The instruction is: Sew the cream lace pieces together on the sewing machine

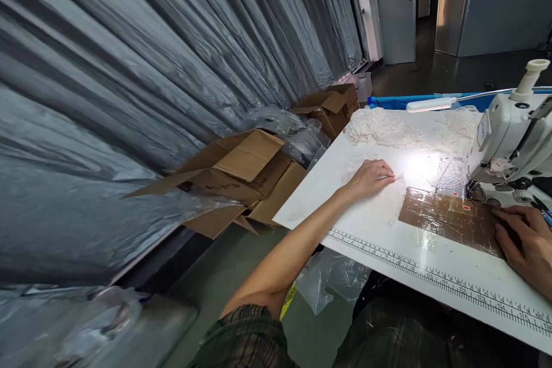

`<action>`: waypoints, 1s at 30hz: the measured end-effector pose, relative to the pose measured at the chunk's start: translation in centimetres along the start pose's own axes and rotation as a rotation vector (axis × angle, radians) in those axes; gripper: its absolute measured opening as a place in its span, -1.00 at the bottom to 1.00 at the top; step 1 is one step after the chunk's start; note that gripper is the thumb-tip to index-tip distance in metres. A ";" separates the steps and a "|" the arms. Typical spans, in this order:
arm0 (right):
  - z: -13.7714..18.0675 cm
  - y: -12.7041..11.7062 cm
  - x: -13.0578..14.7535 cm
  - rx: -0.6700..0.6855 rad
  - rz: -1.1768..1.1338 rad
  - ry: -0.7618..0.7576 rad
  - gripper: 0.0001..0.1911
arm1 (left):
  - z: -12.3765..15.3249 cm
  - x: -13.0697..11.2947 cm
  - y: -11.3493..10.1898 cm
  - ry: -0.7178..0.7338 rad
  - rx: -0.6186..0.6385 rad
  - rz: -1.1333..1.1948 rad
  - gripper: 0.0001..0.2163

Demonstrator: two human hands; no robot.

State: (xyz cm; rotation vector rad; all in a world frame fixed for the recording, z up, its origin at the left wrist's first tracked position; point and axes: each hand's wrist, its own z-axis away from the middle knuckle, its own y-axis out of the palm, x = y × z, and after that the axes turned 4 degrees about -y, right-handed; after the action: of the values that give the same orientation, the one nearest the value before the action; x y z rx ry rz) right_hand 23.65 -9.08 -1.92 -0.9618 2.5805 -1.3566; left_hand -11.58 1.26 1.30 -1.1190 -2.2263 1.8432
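Note:
My left hand [371,178] is over the white tabletop, its thumb and fingertips pinched on the edge of thin white lace [397,195]. From there the lace runs toward the sewing machine [495,138], where a bright lamp glare washes out part of it. My right hand [526,238] lies at the right end of a brown, tape-covered plate [448,215], just in front of the needle area. Its fingers are stretched out and somewhat apart, touching the plate, with no held thing visible. Small red marks show on the plate near the presser foot.
More lace [383,126] is heaped at the table's back edge, beside a white lamp bar [431,104]. A ruler strip [431,276] runs along the table's front edge. Open cardboard boxes [250,155] and clear plastic bags [297,132] stand left, by a grey curtain [172,57].

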 end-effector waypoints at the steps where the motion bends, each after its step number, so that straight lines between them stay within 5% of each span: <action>1: 0.0 -0.1 -0.1 -0.005 -0.011 0.006 -0.60 | 0.0 0.0 0.2 0.010 -0.018 0.011 -0.95; 7: -0.2 -0.5 -0.3 0.031 -0.081 0.105 -0.70 | 0.5 -0.8 0.8 0.127 -0.266 0.092 -0.93; 16: -0.7 -0.8 0.4 0.044 -0.050 0.058 -0.71 | 0.8 -2.6 0.1 0.269 -0.444 0.035 -0.93; 23: -0.9 -0.9 0.4 0.089 -0.085 0.093 -0.70 | 0.9 -3.0 0.3 0.321 -0.334 0.070 -0.92; 30: -1.3 -1.5 1.5 0.094 -0.235 0.186 -0.71 | 1.7 -6.2 0.5 0.194 -0.128 0.428 -0.94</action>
State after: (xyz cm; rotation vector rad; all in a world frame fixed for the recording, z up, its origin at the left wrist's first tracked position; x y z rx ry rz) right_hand 22.73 -9.64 0.38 -1.2086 2.5681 -1.6844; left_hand -7.49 -3.50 2.81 -1.8326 -2.1435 1.6372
